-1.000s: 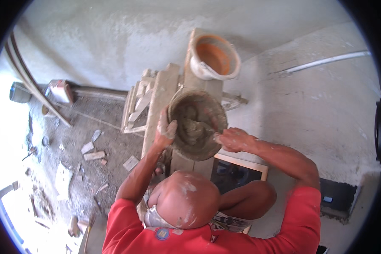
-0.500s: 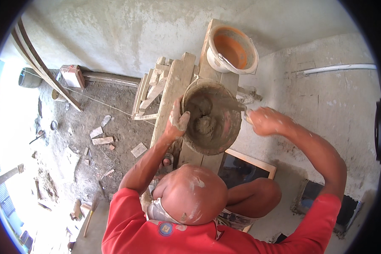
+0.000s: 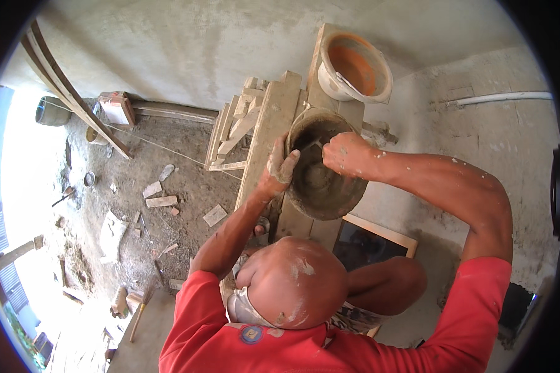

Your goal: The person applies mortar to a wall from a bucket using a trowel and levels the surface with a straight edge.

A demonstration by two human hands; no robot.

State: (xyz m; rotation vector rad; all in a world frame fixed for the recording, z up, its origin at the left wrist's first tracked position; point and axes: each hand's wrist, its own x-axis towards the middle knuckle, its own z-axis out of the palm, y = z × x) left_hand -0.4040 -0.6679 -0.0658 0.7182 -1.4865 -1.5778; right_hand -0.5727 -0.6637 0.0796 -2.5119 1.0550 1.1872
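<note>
A bucket [image 3: 322, 211] smeared with grey mortar stands on a plank bench in front of me. Wet mortar [image 3: 318, 178] lies inside, heaped near the middle. My left hand [image 3: 281, 165] grips the bucket's left rim, thumb on the inner side and fingers outside. Over the bucket's opening, my right hand [image 3: 350, 154] is closed in a fist around the handle of a trowel [image 3: 318, 144]. The trowel's blade points down into the bucket and is mostly hidden by the hand and shadow. Dried mortar spots both hands and my right forearm.
A pale bucket [image 3: 336, 87] with an orange inside stands farther along the bench planks [image 3: 351, 115]. Stacked wood pieces [image 3: 238, 127] sit left of it. A wood-framed dark panel [image 3: 410, 242] is by my right knee. Broken tile pieces [image 3: 162, 201] and a brush [image 3: 138, 320] lie lower left.
My right hand has moved left with the trowel, from outside the bucket's right rim to over its opening. My left hand keeps its hold. The whole view has shifted slightly.
</note>
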